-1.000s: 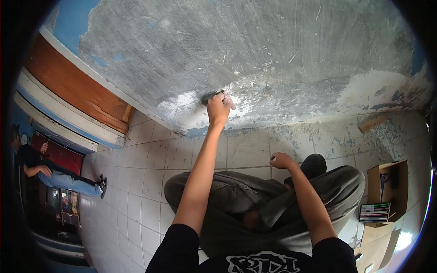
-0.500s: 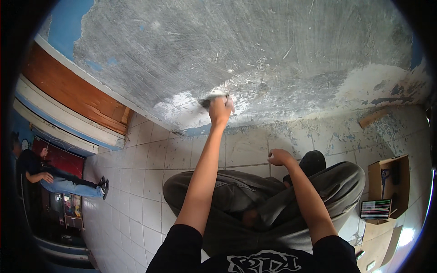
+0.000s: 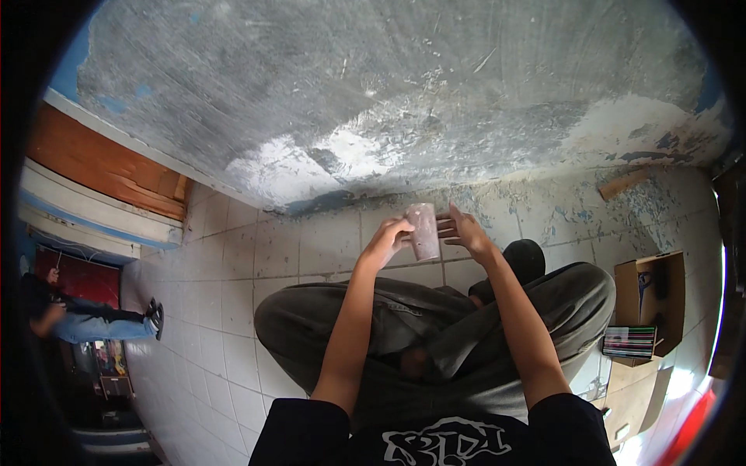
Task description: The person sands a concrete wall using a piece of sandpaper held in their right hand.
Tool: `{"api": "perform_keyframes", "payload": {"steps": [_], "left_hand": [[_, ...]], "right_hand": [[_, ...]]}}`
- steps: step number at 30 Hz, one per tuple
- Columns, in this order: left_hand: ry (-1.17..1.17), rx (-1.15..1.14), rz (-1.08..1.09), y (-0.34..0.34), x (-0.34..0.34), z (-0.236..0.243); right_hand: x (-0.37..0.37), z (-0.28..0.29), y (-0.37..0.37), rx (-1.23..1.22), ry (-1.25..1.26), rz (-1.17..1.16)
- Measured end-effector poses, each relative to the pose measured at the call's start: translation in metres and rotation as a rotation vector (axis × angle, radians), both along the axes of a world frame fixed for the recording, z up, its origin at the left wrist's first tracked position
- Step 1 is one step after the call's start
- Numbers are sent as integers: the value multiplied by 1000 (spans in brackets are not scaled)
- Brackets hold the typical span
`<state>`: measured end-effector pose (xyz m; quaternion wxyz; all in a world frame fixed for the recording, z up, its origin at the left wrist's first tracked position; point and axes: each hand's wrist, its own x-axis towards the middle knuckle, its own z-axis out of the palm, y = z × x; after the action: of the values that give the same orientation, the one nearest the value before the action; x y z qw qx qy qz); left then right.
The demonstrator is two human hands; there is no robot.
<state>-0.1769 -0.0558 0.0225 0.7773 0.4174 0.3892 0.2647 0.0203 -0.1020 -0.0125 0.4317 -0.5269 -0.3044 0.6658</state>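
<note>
My left hand point(image 3: 387, 242) grips a dusty, pinkish-grey piece of sandpaper point(image 3: 423, 231) by its left edge, with the thumb lying across its face. Its broad side faces me, above the floor and just in front of my crossed legs. My right hand point(image 3: 468, 233) is beside the sandpaper's right edge, fingers spread; whether the fingertips touch it I cannot tell. Beyond both hands rises a grey, scraped wall point(image 3: 311, 78) with white patches point(image 3: 284, 167) and bits of blue paint low down.
Paint flakes litter the tiled floor point(image 3: 233, 303) along the wall. A brown strip point(image 3: 622, 183) lies at the right. Nearby, an open cardboard box point(image 3: 670, 303) holds tools, beside a stack of thin cases point(image 3: 629, 342). At far left another person point(image 3: 97, 320) stands near a doorway.
My left hand has come off the wall and back toward me with the sandpaper. My right hand has risen from near my foot to beside it, its fingers spreading. The view has shifted slightly.
</note>
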Motion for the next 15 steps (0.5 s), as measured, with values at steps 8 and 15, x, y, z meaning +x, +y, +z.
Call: {"api": "perform_keyframes", "payload": {"steps": [8, 15], "left_hand": [[173, 152, -13, -2, 33, -12], [308, 446, 144, 8, 33, -34]], "right_hand": [[0, 19, -7, 38, 74, -114], [5, 3, -3, 116, -111, -110]]}}
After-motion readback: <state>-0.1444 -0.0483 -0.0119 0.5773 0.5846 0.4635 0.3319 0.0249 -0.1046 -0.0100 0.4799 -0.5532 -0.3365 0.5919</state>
